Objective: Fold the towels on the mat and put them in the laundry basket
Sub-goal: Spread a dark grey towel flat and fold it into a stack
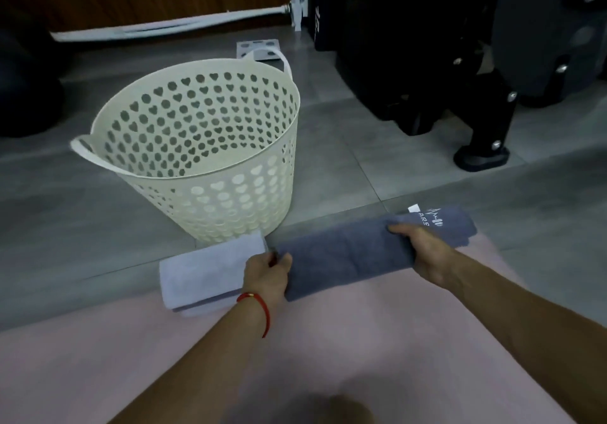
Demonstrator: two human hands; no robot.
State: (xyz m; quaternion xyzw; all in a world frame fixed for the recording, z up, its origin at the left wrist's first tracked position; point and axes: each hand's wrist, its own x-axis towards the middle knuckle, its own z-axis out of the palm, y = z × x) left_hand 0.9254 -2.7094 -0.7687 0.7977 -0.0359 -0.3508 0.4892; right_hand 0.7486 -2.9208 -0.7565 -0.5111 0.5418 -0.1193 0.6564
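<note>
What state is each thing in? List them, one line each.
Grey towel: folded into a long strip on the mat, gripped at both ends.
White towel: folded, lying at the mat's edge, untouched.
Laundry basket: upright on the floor, no towel visible inside.
Pink mat: spread flat.
Left hand: fingers curled on the grey towel's left end.
Right hand: grips the towel near its right end.
</note>
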